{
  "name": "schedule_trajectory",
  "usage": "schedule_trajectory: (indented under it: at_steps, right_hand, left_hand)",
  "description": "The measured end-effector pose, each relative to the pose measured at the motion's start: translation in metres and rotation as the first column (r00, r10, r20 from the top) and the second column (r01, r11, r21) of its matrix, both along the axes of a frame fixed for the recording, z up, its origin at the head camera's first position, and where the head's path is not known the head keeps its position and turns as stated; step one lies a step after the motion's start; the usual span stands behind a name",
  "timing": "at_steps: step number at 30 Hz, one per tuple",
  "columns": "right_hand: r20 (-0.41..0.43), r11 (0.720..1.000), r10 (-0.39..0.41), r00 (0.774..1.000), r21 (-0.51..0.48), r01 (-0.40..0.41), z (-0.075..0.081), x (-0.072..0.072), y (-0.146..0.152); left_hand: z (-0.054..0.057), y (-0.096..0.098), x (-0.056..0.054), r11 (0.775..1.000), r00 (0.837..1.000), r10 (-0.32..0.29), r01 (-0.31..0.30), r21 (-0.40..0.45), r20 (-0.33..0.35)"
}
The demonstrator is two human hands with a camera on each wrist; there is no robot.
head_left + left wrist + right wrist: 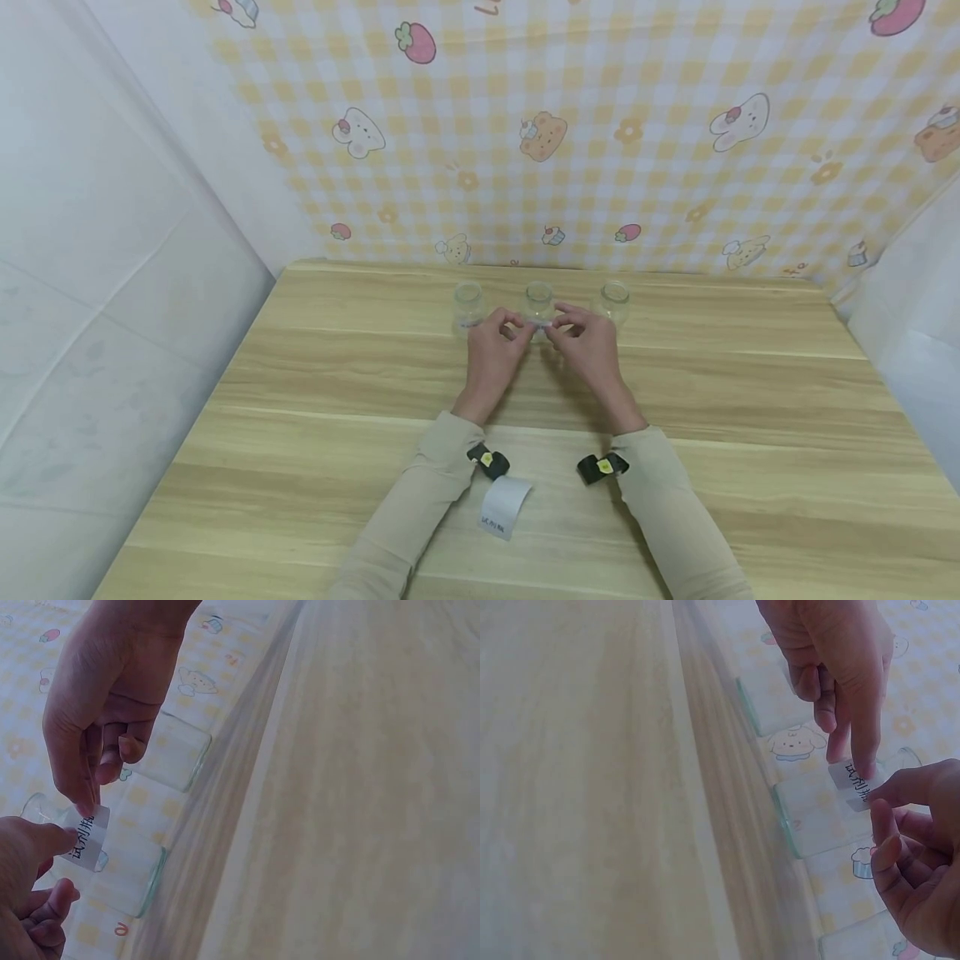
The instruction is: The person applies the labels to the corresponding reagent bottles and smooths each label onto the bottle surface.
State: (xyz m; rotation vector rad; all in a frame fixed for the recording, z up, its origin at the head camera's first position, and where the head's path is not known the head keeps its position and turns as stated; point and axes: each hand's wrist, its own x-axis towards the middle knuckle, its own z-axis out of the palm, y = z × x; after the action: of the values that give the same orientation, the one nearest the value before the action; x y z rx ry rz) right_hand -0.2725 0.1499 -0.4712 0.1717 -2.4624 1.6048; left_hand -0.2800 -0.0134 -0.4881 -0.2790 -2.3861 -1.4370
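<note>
Left hand (495, 354) and right hand (592, 346) pinch a 试剂瓶 label (91, 841) by their twelve-o'clock glass jar (538, 298), seemingly aligning it; next, press evenly

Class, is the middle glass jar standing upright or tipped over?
Upright: in the head view the middle jar has its round mouth facing up, and both wrist views show its base down at the table.

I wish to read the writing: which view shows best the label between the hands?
Left wrist view: the label shows its characters most clearly. The right wrist view shows them harder to read; the head view, only a tiny strip.
</note>
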Motion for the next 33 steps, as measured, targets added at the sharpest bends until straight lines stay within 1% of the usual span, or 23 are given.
schedule_trajectory:
  at_steps: [5, 8, 13, 17, 24, 27, 33]
  right_hand:
    - [0.004, 1.0, -0.004, 1.0, 0.0, 0.004, 0.0001, -0.0007, -0.0001]
    - [0.007, 1.0, -0.017, 1.0, -0.003, 0.017, 0.0005, -0.0011, -0.0008]
    - [0.015, 1.0, -0.018, 1.0, -0.015, 0.018, -0.0002, -0.001, -0.0011]
    - [0.017, 0.999, -0.023, 1.0, -0.027, 0.023, -0.0015, -0.0017, -0.0013]
    - [0.016, 0.999, -0.024, 1.0, -0.044, 0.025, -0.0032, -0.0018, -0.0007]
    - [0.007, 0.999, -0.02, 1.0, -0.039, 0.02, -0.0033, -0.0018, -0.0004]
    - [-0.018, 0.999, -0.036, 0.999, -0.037, 0.036, -0.0024, -0.003, -0.0016]
  left_hand:
    - [0.0013, -0.0004, 0.0, 1.0, 1.0, -0.007, 0.007, 0.007, 0.004]
    - [0.0019, -0.0002, -0.0004, 1.0, 1.0, -0.006, 0.006, -0.009, 0.017]
    - [0.0028, 0.0004, -0.0015, 0.999, 1.0, 0.0, 0.001, -0.042, 0.026]
    - [0.0044, 0.0004, -0.0011, 0.999, 1.0, -0.004, 0.005, -0.04, 0.015]
    - [0.0061, 0.0004, -0.0003, 0.999, 1.0, 0.0, 0.001, -0.033, 0.017]
    - [0.0054, 0.0005, -0.0004, 0.999, 1.0, 0.003, -0.002, -0.039, 0.02]
    - [0.0051, 0.0002, -0.0002, 0.999, 1.0, -0.006, 0.007, -0.045, 0.022]
